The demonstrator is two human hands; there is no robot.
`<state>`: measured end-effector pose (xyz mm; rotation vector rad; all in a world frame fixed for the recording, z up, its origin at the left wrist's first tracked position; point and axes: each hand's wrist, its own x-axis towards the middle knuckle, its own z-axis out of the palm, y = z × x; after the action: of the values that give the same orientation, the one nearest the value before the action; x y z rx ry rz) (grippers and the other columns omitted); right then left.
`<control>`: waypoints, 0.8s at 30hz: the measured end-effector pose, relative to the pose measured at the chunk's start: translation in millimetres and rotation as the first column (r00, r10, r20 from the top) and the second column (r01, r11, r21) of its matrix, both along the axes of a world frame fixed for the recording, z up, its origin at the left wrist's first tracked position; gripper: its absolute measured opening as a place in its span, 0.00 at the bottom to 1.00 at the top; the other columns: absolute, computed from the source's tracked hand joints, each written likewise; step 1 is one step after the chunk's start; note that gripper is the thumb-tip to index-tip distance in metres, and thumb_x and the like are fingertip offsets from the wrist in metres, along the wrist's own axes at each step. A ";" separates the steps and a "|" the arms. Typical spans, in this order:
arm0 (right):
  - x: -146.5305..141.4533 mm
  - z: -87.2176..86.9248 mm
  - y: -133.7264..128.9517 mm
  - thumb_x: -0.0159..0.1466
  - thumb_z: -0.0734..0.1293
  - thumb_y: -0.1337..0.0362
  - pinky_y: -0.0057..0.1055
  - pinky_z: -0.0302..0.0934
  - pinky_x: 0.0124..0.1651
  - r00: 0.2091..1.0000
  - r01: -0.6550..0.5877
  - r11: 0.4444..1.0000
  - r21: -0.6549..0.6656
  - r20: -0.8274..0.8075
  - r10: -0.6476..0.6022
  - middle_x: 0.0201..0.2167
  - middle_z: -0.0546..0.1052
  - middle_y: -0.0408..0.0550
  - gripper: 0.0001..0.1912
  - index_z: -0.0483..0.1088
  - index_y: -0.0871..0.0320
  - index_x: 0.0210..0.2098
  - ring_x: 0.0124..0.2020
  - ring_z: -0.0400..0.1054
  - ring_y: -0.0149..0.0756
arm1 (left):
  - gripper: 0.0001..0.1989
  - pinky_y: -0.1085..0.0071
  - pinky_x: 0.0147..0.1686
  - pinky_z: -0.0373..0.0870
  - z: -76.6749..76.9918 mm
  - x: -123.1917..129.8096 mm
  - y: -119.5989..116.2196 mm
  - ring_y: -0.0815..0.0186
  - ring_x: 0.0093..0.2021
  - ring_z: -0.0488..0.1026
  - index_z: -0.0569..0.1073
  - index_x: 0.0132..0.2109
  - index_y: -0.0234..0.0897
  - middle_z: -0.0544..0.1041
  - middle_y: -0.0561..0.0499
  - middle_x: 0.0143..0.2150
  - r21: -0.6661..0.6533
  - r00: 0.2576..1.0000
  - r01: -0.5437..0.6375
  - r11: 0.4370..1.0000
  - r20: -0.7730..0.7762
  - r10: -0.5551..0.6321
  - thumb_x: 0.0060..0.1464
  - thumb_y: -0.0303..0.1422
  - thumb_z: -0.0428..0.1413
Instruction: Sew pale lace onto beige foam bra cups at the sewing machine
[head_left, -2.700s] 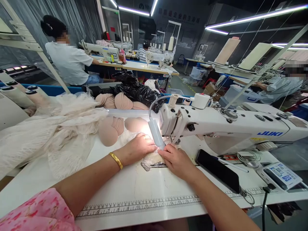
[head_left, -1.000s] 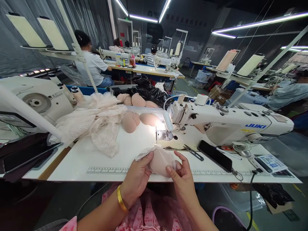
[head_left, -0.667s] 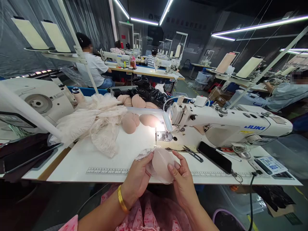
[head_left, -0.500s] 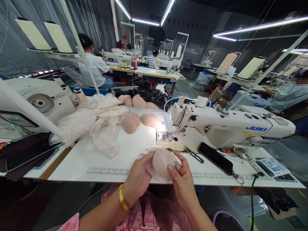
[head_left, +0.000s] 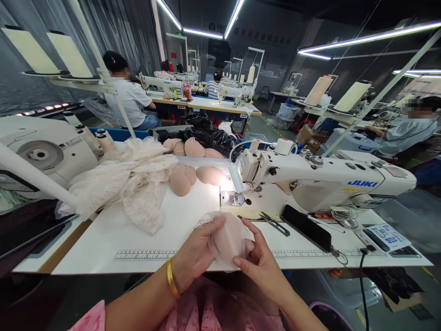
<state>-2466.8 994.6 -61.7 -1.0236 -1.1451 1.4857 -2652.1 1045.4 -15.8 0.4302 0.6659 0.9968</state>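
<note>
Between my hands is a pale bra cup [head_left: 228, 239] covered with thin sheer fabric, held just above the table's front edge. My left hand [head_left: 200, 246] grips its left side, thumb on top, with a bit of white lace showing behind. On the right side, my right hand [head_left: 258, 257] pinches the cup's edge between thumb and fingers. Ahead of the hands stands a white sewing machine [head_left: 327, 177], its lamp shining on the needle plate [head_left: 231, 198]. Several beige foam cups [head_left: 181, 180] lie left of the needle, one [head_left: 211, 175] close to it.
A heap of cream lace fabric [head_left: 138, 179] covers the table's left part. Thread snips [head_left: 274, 224] and a black phone [head_left: 306, 228] lie at right. A ruler strip [head_left: 144, 255] runs along the front edge. Black plastic bags [head_left: 210, 133] sit behind. Other people work at machines farther off.
The view has shifted slightly, so the table appears a little lower and farther left. My hands still hold the cup, and the sheer fabric now lies more fully over it.
</note>
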 end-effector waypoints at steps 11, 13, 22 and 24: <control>48.9 15.6 131.2 0.75 0.64 0.72 0.37 0.61 0.45 0.398 -0.724 0.286 0.627 0.719 -0.570 0.40 0.81 0.47 0.09 0.74 0.55 0.42 0.45 0.69 0.41 | 0.12 0.54 0.64 0.61 33.4 -14.9 75.9 0.57 0.53 0.77 0.78 0.34 0.39 0.81 0.50 0.49 0.266 0.344 0.937 -0.227 -0.811 0.472 0.51 0.16 0.59; 47.4 7.3 150.0 0.73 0.66 0.74 0.35 0.61 0.43 0.331 -0.746 0.325 0.580 0.748 -0.575 0.40 0.81 0.47 0.08 0.74 0.55 0.41 0.47 0.69 0.40 | 0.15 0.57 0.57 0.66 25.6 -8.5 98.7 0.57 0.50 0.78 0.78 0.34 0.39 0.82 0.50 0.49 0.216 0.309 0.947 -0.236 -0.813 0.494 0.45 0.14 0.60; 64.0 -5.6 153.1 0.65 0.60 0.85 0.32 0.60 0.41 0.417 -0.630 0.477 0.613 0.785 -0.458 0.47 0.84 0.45 0.23 0.76 0.55 0.46 0.45 0.73 0.37 | 0.22 0.56 0.52 0.67 12.7 -12.5 117.9 0.55 0.50 0.76 0.81 0.38 0.41 0.80 0.49 0.53 0.232 0.260 0.965 -0.120 -0.840 0.475 0.40 0.11 0.58; 65.4 -5.9 153.0 0.66 0.60 0.83 0.32 0.62 0.42 0.387 -0.620 0.505 0.600 0.794 -0.468 0.48 0.84 0.46 0.22 0.77 0.54 0.46 0.45 0.74 0.38 | 0.22 0.52 0.55 0.65 9.9 -11.2 115.6 0.54 0.52 0.76 0.81 0.39 0.41 0.80 0.48 0.54 0.236 0.256 0.967 -0.100 -0.853 0.455 0.41 0.12 0.59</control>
<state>-2401.4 1147.6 -67.6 -0.9665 -2.4806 -0.0758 -2663.3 1161.1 -5.9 2.7348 0.4994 0.1404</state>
